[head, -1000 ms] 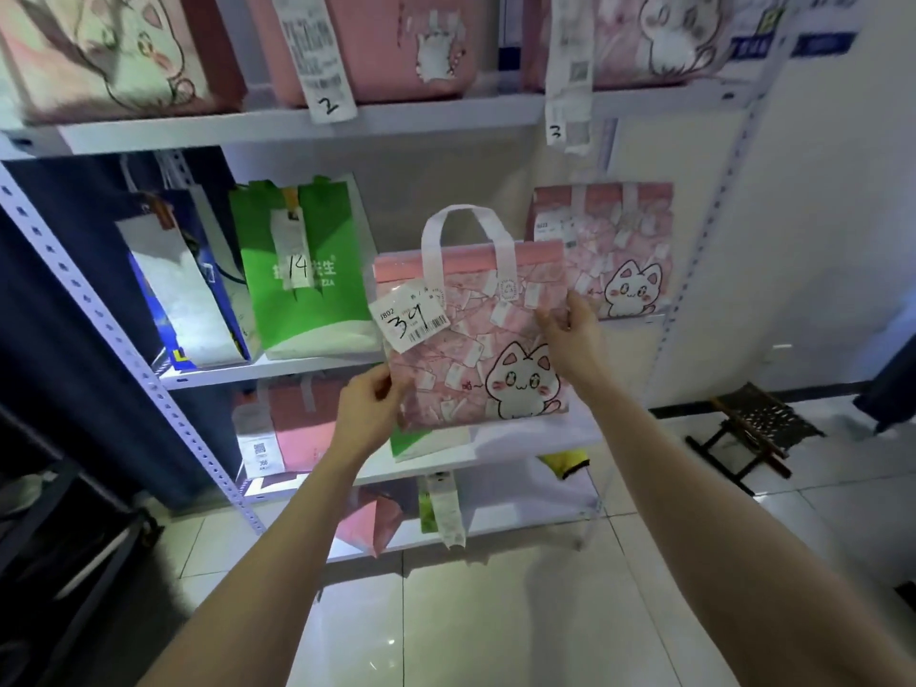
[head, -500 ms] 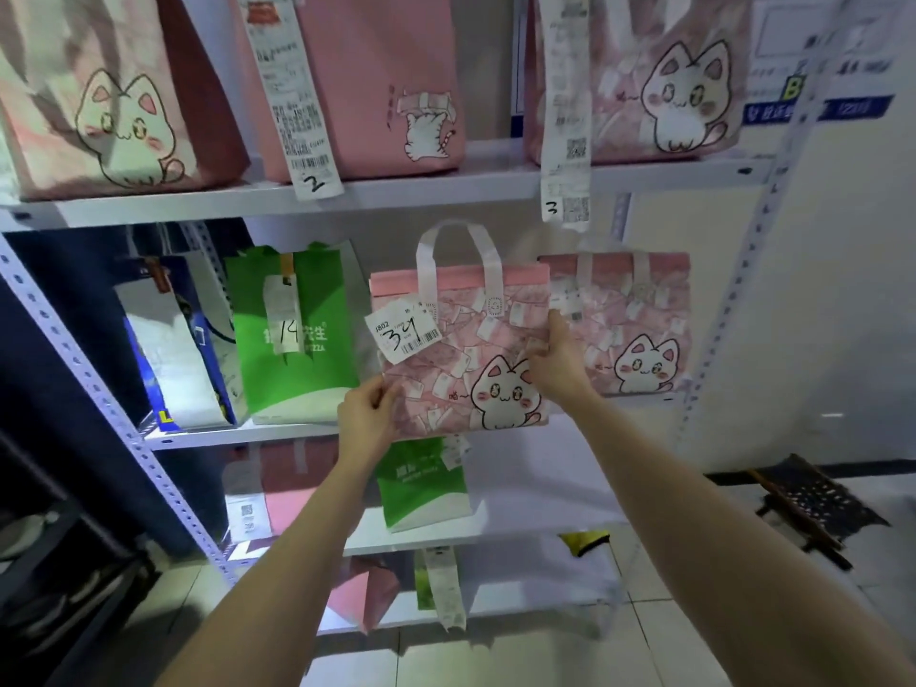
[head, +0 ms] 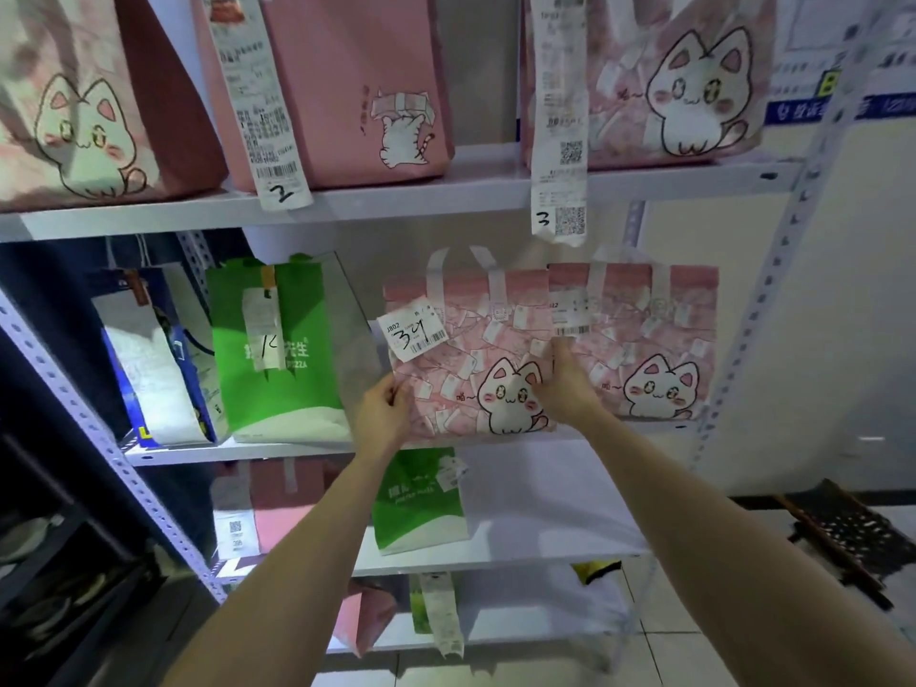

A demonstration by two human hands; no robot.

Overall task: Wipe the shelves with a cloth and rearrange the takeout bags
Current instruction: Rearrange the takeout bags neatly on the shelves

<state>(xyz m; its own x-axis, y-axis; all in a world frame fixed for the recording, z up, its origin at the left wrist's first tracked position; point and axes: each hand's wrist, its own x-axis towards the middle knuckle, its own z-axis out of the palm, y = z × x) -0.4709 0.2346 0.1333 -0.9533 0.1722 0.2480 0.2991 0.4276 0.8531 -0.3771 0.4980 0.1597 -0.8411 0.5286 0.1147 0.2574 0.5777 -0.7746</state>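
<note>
A pink takeout bag with a white cat print and a tag marked 34 (head: pixel 471 349) stands upright at the middle shelf (head: pixel 238 451). My left hand (head: pixel 384 414) pinches its lower left edge. My right hand (head: pixel 562 384) grips its right edge. A matching pink cat bag (head: pixel 644 334) stands right beside it on the right, their edges touching. To the left stands a green bag tagged 14 (head: pixel 277 349). No cloth is in sight.
Three pink cat bags (head: pixel 347 81) with long receipts fill the upper shelf. A blue and white bag (head: pixel 148 359) leans at the far left. Lower shelves hold a small green bag (head: pixel 421 498) and a pink one. A folding stool (head: pixel 847 533) sits on the floor at right.
Both hands have carried the bag tagged 34 up and back from in front of the rack onto the middle shelf, next to the other pink cat bag. The view has tilted upward.
</note>
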